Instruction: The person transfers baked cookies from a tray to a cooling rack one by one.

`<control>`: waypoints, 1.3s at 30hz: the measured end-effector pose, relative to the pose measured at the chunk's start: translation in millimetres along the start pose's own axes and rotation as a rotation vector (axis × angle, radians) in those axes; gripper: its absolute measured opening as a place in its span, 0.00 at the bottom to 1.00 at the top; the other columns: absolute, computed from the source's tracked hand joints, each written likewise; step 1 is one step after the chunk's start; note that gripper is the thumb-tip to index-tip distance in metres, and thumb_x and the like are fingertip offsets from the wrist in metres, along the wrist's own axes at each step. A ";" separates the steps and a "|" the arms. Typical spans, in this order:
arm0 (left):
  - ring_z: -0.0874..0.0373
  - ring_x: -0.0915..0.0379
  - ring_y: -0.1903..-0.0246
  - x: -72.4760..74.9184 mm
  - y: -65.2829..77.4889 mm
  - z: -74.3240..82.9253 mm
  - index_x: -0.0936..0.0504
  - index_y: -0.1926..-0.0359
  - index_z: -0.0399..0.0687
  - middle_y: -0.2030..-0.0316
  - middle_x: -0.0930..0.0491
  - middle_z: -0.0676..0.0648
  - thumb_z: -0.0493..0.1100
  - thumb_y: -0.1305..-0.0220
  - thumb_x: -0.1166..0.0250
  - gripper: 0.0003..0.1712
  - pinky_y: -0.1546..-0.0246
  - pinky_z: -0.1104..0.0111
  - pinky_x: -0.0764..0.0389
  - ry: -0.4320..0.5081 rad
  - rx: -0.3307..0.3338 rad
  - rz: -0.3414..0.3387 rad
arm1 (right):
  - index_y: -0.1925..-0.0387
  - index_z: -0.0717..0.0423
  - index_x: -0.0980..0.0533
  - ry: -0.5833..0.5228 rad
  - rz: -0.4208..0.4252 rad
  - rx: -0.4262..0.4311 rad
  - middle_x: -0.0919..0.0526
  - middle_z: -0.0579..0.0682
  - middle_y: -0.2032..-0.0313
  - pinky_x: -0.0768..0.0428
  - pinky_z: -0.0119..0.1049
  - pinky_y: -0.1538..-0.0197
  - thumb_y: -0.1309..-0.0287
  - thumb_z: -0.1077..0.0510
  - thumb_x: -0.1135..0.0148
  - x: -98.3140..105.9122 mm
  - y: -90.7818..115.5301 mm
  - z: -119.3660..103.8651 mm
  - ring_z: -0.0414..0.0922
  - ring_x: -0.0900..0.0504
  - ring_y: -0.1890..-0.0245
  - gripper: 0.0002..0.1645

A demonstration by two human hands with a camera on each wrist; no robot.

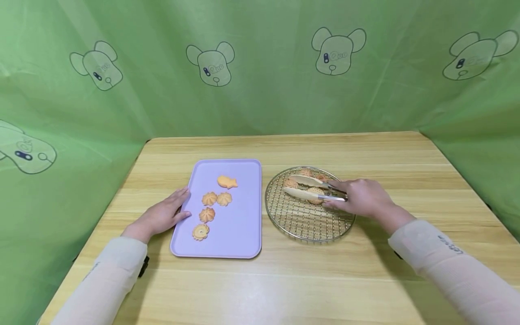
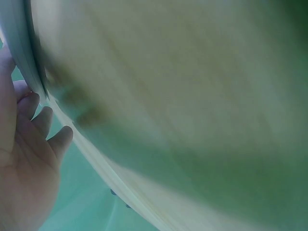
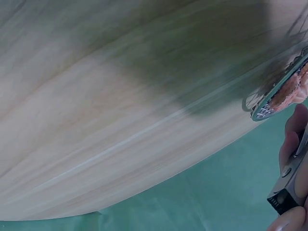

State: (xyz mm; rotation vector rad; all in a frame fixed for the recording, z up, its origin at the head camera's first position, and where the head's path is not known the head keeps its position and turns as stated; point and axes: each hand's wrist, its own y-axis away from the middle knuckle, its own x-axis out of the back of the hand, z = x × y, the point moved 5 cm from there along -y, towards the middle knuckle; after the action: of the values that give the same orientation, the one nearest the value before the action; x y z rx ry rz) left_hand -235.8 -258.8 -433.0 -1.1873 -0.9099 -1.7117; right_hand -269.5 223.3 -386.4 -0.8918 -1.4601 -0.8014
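My left hand rests on the left edge of a lilac tray, fingers fairly straight. The tray bears a fish-shaped cookie and several flower-shaped cookies, among them a ring-like one. In my right hand I grip metal tongs with pale tips. Their two arms stand apart over a round wire rack. Around the tips lie a round cookie and pinkish swirled cookies, partly hidden by the tongs and hand. In the right wrist view, the tongs' end shows in my fingers.
Tray and rack stand side by side on a light wooden table, a narrow gap between them. Green curtains with bear-head drawings hang behind the table and along both sides.
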 end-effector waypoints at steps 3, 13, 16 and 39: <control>0.42 0.57 0.30 0.0 0.1 0.2 0.48 0.27 0.38 0.28 0.53 0.38 0.54 0.29 0.47 0.39 0.33 0.50 0.48 0.002 0.003 -0.003 | 0.35 0.52 0.31 -0.004 0.006 -0.003 0.17 0.65 0.61 0.20 0.56 0.64 0.46 0.27 0.43 0.6 0.3 -0.2 0.60 0.17 0.66 0.47; 0.42 0.57 0.30 0.0 -0.3 -0.3 0.48 0.27 0.38 0.28 0.53 0.39 0.54 0.29 0.47 0.39 0.33 0.50 0.48 0.003 0.004 -0.001 | 0.35 0.61 0.33 -0.015 0.021 -0.018 0.18 0.61 0.69 0.21 0.46 0.74 0.49 0.25 0.44 0.8 0.8 0.1 0.50 0.21 0.78 0.54; 0.42 0.57 0.30 0.0 -0.1 -0.5 0.48 0.27 0.38 0.28 0.52 0.39 0.54 0.29 0.47 0.39 0.33 0.50 0.48 0.002 0.003 0.001 | 0.34 0.62 0.35 -0.012 0.032 -0.016 0.18 0.61 0.67 0.22 0.42 0.77 0.49 0.24 0.45 -1.7 0.1 0.1 0.48 0.22 0.79 0.56; 0.41 0.56 0.30 -0.4 0.6 -0.3 0.47 0.27 0.38 0.28 0.52 0.38 0.54 0.29 0.46 0.39 0.33 0.50 0.48 -0.001 0.001 0.004 | 0.32 0.60 0.39 -0.075 0.149 -0.048 0.19 0.61 0.56 0.29 0.34 0.85 0.58 0.19 0.43 -5.5 -5.2 -9.0 0.50 0.21 0.71 0.64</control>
State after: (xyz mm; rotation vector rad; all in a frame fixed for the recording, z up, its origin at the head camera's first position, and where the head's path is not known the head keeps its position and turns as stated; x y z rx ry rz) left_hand -235.3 -259.2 -433.4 -1.1886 -0.9080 -1.7077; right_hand -269.8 212.6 -391.0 -1.0636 -1.4255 -0.7012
